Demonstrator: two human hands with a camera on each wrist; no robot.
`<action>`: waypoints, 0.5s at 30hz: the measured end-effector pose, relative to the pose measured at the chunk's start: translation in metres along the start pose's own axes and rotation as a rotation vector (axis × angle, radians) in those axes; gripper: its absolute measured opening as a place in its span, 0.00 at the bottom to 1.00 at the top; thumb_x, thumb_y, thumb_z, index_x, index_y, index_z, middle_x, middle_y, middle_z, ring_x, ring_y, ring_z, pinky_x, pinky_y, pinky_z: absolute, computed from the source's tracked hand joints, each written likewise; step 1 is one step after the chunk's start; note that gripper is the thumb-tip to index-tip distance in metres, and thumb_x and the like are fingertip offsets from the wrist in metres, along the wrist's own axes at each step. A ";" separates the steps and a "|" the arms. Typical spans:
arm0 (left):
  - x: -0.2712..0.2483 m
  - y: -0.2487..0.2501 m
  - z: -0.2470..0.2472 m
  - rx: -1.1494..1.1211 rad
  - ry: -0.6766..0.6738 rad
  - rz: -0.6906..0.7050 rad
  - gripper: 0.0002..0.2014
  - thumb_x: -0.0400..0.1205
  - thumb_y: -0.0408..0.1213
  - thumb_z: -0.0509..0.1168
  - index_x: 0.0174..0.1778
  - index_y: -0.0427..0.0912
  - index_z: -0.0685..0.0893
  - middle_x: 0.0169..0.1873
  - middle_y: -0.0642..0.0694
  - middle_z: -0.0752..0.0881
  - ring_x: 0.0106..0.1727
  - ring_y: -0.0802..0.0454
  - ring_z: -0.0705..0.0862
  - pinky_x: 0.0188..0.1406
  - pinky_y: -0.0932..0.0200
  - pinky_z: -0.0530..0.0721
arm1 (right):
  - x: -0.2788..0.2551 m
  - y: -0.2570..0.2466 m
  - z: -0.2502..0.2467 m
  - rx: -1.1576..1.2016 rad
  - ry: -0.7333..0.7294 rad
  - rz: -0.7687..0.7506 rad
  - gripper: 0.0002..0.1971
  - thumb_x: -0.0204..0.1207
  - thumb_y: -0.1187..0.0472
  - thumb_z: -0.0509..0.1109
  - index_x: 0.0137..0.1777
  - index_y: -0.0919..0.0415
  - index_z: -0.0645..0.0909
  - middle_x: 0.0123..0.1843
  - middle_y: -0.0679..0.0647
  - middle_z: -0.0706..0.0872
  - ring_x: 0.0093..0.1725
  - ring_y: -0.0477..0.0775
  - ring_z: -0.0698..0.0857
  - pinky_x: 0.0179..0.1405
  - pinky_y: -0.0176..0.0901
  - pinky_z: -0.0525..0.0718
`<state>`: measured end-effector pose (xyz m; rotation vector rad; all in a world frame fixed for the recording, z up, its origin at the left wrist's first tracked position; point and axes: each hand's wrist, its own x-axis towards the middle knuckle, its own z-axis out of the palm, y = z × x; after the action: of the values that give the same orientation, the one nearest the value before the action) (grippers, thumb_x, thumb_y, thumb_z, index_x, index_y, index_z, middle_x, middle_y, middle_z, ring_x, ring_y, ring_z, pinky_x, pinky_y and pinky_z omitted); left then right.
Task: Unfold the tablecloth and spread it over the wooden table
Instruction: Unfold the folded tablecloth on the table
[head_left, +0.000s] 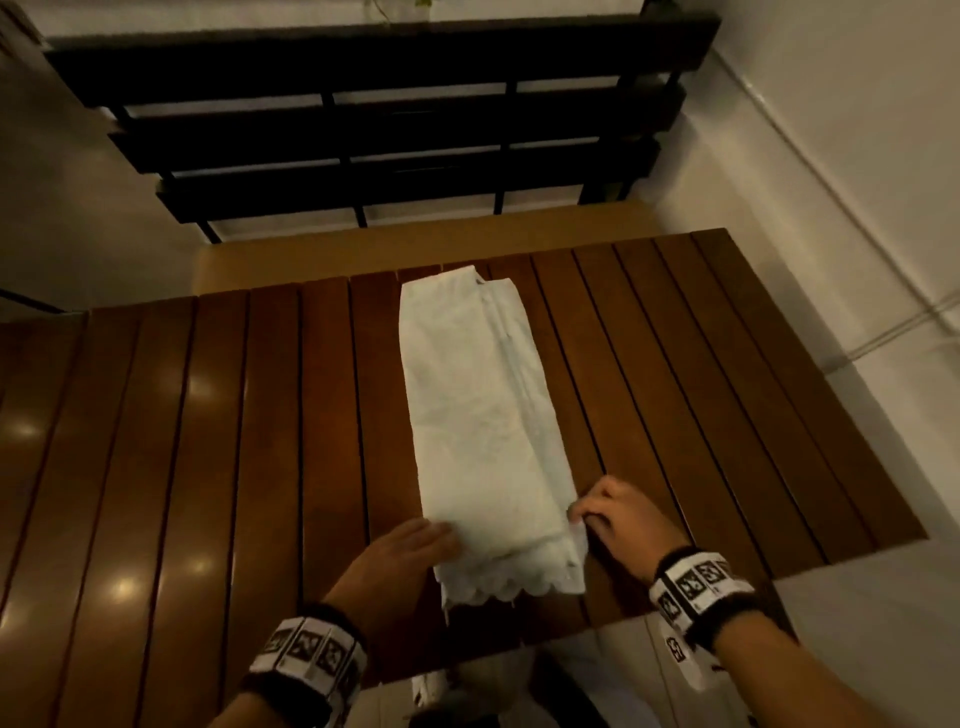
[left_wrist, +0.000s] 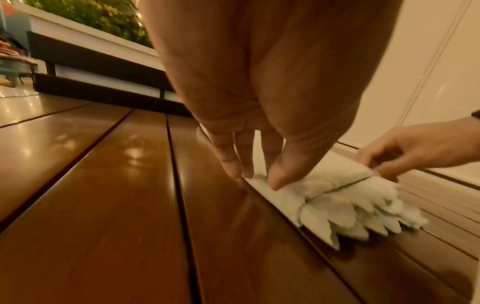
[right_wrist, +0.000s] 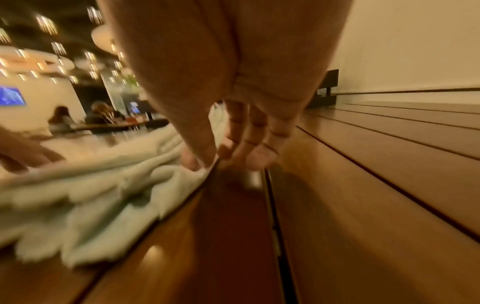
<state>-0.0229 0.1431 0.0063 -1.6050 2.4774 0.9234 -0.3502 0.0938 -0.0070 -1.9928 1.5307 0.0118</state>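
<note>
A white tablecloth (head_left: 478, 415) lies folded into a long strip across the slatted wooden table (head_left: 234, 441), its scalloped end (head_left: 498, 587) near the front edge. My left hand (head_left: 415, 545) rests with straight fingers on the strip's near left edge; the left wrist view shows its fingertips (left_wrist: 275, 181) touching the cloth (left_wrist: 337, 197). My right hand (head_left: 613, 514) pinches a layer at the near right edge. In the right wrist view its thumb and forefinger (right_wrist: 205, 158) hold the cloth's (right_wrist: 103, 185) edge.
A dark slatted bench (head_left: 384, 119) stands beyond the table's far edge. White wall (head_left: 857, 156) runs along the right side. Bare slats lie left and right of the strip. In the right wrist view, seated people (right_wrist: 98, 115) are far off at another table.
</note>
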 end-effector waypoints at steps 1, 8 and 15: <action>0.000 0.001 0.004 -0.014 0.001 -0.005 0.30 0.76 0.31 0.76 0.74 0.57 0.84 0.76 0.59 0.82 0.76 0.58 0.81 0.79 0.60 0.79 | -0.006 -0.001 0.008 0.025 -0.026 0.072 0.16 0.84 0.61 0.64 0.53 0.34 0.82 0.50 0.42 0.76 0.50 0.46 0.77 0.54 0.43 0.80; 0.078 0.018 -0.050 -0.260 0.182 -0.230 0.13 0.88 0.41 0.63 0.66 0.42 0.83 0.62 0.44 0.87 0.63 0.45 0.86 0.56 0.58 0.80 | -0.013 -0.040 0.006 0.443 0.199 0.318 0.08 0.83 0.49 0.66 0.54 0.49 0.84 0.48 0.47 0.88 0.45 0.45 0.86 0.44 0.38 0.86; 0.220 0.028 -0.098 -0.366 0.270 -0.620 0.39 0.80 0.60 0.70 0.77 0.34 0.70 0.74 0.35 0.78 0.71 0.36 0.81 0.70 0.43 0.84 | 0.031 -0.063 0.022 0.414 0.083 0.447 0.40 0.71 0.30 0.68 0.78 0.53 0.68 0.72 0.51 0.77 0.71 0.54 0.78 0.69 0.50 0.79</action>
<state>-0.1217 -0.0773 0.0227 -2.5488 1.7796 1.1438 -0.2765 0.0861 -0.0072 -1.3223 1.8303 -0.1916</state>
